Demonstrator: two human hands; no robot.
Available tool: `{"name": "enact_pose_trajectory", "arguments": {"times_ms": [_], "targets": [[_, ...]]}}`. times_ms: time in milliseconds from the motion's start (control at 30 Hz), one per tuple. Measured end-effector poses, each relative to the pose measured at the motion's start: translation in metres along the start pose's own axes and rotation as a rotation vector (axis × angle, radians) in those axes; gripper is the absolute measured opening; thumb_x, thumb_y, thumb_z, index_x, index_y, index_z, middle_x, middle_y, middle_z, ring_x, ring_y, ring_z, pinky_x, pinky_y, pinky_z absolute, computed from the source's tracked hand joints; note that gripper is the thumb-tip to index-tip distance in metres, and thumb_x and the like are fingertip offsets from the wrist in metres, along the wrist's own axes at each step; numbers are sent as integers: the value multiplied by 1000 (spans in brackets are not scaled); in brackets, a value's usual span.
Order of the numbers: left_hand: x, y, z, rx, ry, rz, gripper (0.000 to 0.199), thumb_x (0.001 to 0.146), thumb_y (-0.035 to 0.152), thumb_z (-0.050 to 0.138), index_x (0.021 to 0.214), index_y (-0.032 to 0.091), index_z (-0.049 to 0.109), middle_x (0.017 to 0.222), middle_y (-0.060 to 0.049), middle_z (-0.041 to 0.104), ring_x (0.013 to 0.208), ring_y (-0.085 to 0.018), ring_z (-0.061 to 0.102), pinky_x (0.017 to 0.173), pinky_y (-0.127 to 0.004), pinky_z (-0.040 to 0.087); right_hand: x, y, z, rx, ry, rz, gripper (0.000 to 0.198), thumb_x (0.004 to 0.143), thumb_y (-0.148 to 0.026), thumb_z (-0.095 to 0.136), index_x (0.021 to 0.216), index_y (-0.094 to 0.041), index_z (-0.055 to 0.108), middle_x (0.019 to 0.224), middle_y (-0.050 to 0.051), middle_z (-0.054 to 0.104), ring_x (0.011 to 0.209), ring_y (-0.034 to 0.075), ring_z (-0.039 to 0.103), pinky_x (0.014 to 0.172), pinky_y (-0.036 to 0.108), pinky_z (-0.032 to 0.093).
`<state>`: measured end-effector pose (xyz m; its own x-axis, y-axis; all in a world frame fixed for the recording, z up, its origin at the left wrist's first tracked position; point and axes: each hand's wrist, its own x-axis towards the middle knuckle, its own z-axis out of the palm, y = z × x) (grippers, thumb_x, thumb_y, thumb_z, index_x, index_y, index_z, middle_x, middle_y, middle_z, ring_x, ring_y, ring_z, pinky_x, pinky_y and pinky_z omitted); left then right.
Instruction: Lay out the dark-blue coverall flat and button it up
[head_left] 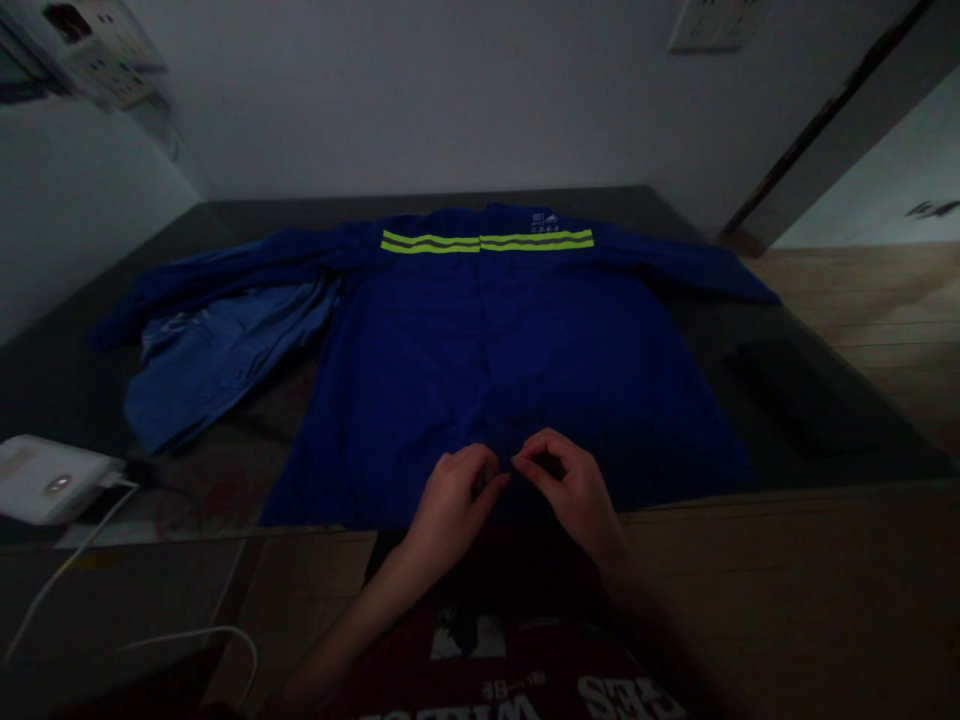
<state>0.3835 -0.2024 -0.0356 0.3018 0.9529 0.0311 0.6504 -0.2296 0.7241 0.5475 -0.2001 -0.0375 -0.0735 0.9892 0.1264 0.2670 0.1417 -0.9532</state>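
Note:
A dark blue work jacket is spread flat, front up, with a yellow-green reflective band across its chest and its sleeves out to both sides. Over the lower end of its front opening, my left hand is closed in a pinch at the cloth. Just beside it, thumb against forefinger, my right hand pinches at the same front edge. The fingertips of both hands nearly meet. Dim light hides the exact bit of cloth, or any button, between them.
Lighter blue folded clothing lies under the jacket's sleeve at left. A white box-shaped device with a white cable rests at the left front edge of the dark table. A black flat item lies at right. Wall sockets are behind.

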Motion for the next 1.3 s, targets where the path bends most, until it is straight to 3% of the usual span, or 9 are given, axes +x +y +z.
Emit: {"name": "enact_pose_trajectory", "arguments": {"times_ms": [233, 500, 767, 967, 1100, 1300], "targets": [[3, 1, 0, 58, -48, -19, 11, 86, 19, 53, 75, 19, 51, 72, 2, 57, 70, -15, 52, 65, -27, 34, 0, 3, 0, 6, -5, 19, 11, 82, -25, 62, 73, -20, 60, 75, 0, 60, 73, 15, 57, 68, 25, 43], [0, 1, 4, 90, 22, -20, 14, 89, 22, 50, 75, 19, 50, 70, 3, 57, 68, -15, 53, 64, -27, 34, 3, 2, -4, -37, -72, -1, 13, 86, -24, 56, 76, -20, 62, 76, 1, 62, 73, 15, 58, 68, 26, 44], [-3, -1, 1, 50, 39, 10, 21, 94, 27, 43, 79, 20, 55, 74, 2, 61, 70, -15, 55, 66, -28, 36, -1, 8, 0, -84, -29, -17, 6, 83, -21, 58, 85, -20, 64, 82, 2, 65, 78, 17, 63, 71, 28, 48], [-10, -1, -4, 73, 2, 21, 16, 92, 25, 47, 81, 20, 57, 74, 2, 62, 69, -15, 56, 66, -28, 39, -6, 6, 1, -167, -43, -132, 6, 85, -18, 57, 84, -21, 63, 83, 3, 64, 78, 17, 62, 71, 29, 50], [-28, -20, -33, 103, 64, 76, 14, 93, 27, 46, 96, 22, 59, 89, -1, 65, 84, -16, 60, 75, -28, 44, -14, 4, -27, -296, 29, -221, 7, 87, -22, 57, 90, -23, 64, 90, 3, 65, 83, 18, 63, 75, 31, 52], [-70, -92, -113, 456, 307, 105, 21, 90, 36, 49, 105, 24, 58, 106, -7, 61, 100, -24, 59, 91, -40, 44, -39, 22, -131, -731, 317, -229, 15, 88, -35, 56, 91, -23, 64, 94, 6, 66, 86, 22, 63, 77, 37, 51]]}}
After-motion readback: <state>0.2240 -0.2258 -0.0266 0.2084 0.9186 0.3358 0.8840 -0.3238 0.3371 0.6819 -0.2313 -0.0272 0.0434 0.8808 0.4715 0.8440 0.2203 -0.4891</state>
